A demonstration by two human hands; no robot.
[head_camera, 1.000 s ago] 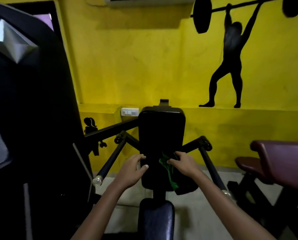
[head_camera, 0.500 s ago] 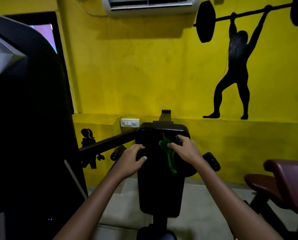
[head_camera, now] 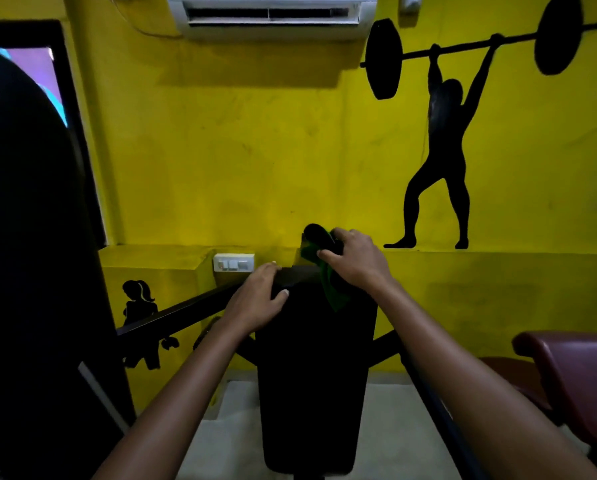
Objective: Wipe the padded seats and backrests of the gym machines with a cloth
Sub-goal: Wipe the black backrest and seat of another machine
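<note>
At 6 o'clock of the view, the black backrest [head_camera: 316, 358] stood upright and filled the lower centre. Our right hand [head_camera: 354, 259] sat at its top edge, about 12 o'clock of the pad, fingers curled round the green cloth [head_camera: 330, 289]. A dark bunched part of the cloth stuck up past the fingertips and a green tail hung down over the pad's upper right corner. Our left hand [head_camera: 260, 297] rested on the pad's top left corner, at 11 o'clock, fingers mostly straight over the edge, thumb on the front face. It held nothing, just steadied.

Change over the last second: the cloth hand had been low on the pad, then mid-height, and was now at the top rim. The left hand had climbed with it. So we read that as one upward stroke along the right half of the pad, ending at the crest.

Meaning for the task: the right strip of this backrest was likely covered; the left half and the top edge probably not. Seat below was out of view, state unknown. The maroon bench [head_camera: 567, 372] at 4 o'clock looked untouched by either hand and well apart.

Risk as we judged it: the hanging tail wiped nothing, so the cloth needed rebunching.
</note>
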